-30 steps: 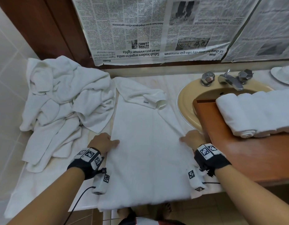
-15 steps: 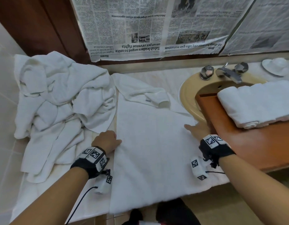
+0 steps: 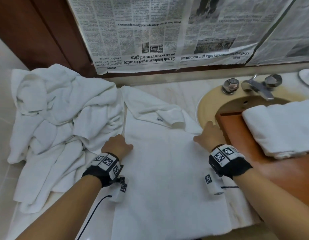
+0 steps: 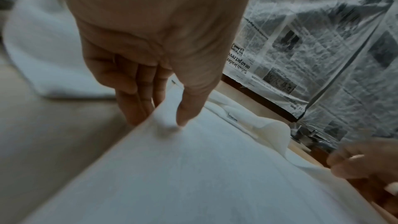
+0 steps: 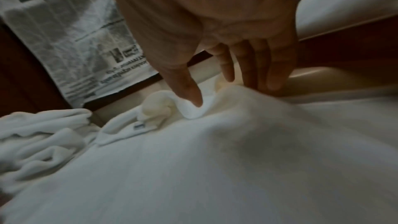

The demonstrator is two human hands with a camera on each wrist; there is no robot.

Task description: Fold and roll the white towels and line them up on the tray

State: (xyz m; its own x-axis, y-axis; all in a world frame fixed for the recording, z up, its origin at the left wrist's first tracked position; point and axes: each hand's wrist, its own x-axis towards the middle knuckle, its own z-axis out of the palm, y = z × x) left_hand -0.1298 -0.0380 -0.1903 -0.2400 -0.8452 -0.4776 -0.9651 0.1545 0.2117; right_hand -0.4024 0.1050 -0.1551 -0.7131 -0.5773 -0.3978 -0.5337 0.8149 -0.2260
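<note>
- Your left hand (image 3: 117, 145) and right hand (image 3: 208, 135), each pinching a side edge of the spread towel (image 3: 165, 179), have slid farther up it
- Rolled towels (image 3: 280, 129) on tray (image 3: 280, 172); fold not yet begun

Both hands, left hand (image 3: 118, 144) and right hand (image 3: 210, 135), grip opposite edges of the flat white towel (image 3: 165, 179) beside the tray (image 3: 271, 172) holding rolled towels (image 3: 278, 129).

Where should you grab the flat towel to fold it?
Probably by its two long side edges, partway up. The flat towel lies spread lengthwise away from the person, so each hand comes in from its own side. The left hand pinches the left edge between thumb and fingers; the right hand takes the right edge beside the tray. The far end is rumpled, so hold nearer.
</note>
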